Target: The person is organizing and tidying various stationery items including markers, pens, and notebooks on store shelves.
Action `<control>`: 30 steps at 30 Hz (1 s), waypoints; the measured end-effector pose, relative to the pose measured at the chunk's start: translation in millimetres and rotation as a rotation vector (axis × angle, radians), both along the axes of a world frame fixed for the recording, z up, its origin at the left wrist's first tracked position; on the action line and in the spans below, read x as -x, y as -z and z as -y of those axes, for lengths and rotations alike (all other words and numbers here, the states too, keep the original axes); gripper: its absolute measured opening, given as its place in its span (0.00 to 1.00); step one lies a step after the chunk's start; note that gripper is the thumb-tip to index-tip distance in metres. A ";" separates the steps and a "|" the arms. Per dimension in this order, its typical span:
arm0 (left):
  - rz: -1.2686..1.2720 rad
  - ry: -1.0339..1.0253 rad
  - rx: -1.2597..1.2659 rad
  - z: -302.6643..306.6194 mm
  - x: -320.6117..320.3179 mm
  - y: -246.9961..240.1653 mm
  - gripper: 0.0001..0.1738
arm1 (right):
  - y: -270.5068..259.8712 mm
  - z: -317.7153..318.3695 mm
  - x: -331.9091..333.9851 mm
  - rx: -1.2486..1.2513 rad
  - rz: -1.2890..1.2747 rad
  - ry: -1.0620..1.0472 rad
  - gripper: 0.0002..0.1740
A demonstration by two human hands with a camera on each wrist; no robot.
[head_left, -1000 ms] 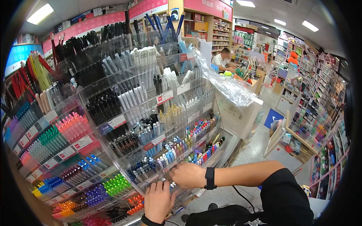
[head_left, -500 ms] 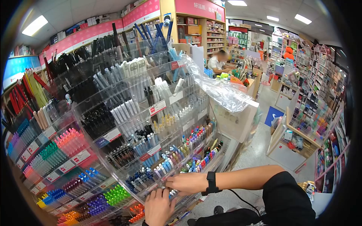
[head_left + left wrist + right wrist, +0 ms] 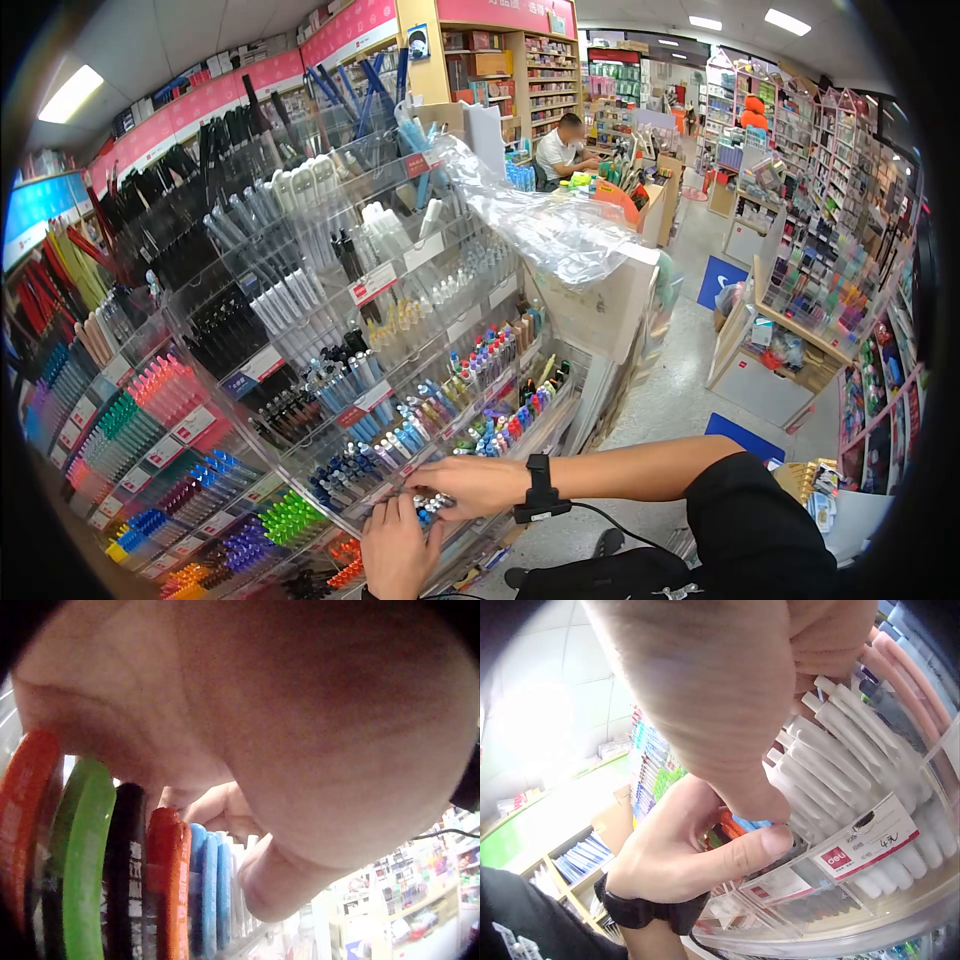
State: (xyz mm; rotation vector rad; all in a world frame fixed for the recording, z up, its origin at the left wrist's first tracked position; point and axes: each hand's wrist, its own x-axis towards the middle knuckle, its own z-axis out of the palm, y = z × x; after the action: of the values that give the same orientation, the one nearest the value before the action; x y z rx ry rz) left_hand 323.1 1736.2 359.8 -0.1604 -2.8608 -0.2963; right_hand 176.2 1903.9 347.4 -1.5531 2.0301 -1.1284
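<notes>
In the head view both hands are at a low row of the clear pen rack (image 3: 480, 385). My left hand (image 3: 393, 550) rests over the row's front, its thumb held apart from the fingers. Just above and right, my right hand (image 3: 465, 485) reaches over the row, fingertips hidden. Pale pen tops (image 3: 428, 505) show between the hands. In the left wrist view, green (image 3: 88, 855), orange and blue pens stand under my left palm (image 3: 247, 712). White pens (image 3: 829, 754) stand beside my right hand (image 3: 705, 682) in the right wrist view; whether it grips one cannot be told.
Rows of coloured pens (image 3: 290, 515) fill the lower left. Clear plastic wrap (image 3: 550, 230) drapes over the rack's right side. Beyond are an aisle floor (image 3: 670, 370), a seated person (image 3: 560, 155) at a counter, and product shelves (image 3: 800, 260) at right.
The rack and both hands have shifted left in the head view. Between the hands, more pen tops show than before. The hands stay close together at the same row.
</notes>
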 end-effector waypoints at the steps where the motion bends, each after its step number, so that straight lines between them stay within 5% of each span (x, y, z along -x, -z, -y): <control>1: -0.022 -0.008 0.021 -3.3 -2.1 -1.2 0.31 | 0.0 -3.0 -0.3 0.015 0.000 -0.006 0.28; 8: -0.025 -0.135 0.157 -29.8 -14.2 -8.9 0.28 | -1.0 -57.7 -13.3 0.257 -0.230 -0.014 0.24; 12: -0.084 -0.213 0.183 -91.1 -22.9 -36.1 0.26 | 12.5 -169.6 -22.6 0.414 -0.162 0.066 0.24; 19: -0.288 -0.263 0.159 -194.1 -3.1 -39.5 0.16 | 117.8 -355.5 -15.9 0.214 0.101 0.288 0.16; 24: -0.054 0.049 -0.118 -304.4 40.6 5.0 0.13 | 184.4 -479.0 -8.4 0.147 0.253 0.584 0.11; 30: 0.409 0.565 -0.180 -428.3 103.5 151.5 0.17 | 231.5 -599.4 -30.0 0.058 0.305 0.822 0.11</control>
State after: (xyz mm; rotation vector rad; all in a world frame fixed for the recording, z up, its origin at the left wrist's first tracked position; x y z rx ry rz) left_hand 219.6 2164.5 208.3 -0.9803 -3.0977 -0.7688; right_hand 206.3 2503.3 116.0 -0.4667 2.4668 -1.5763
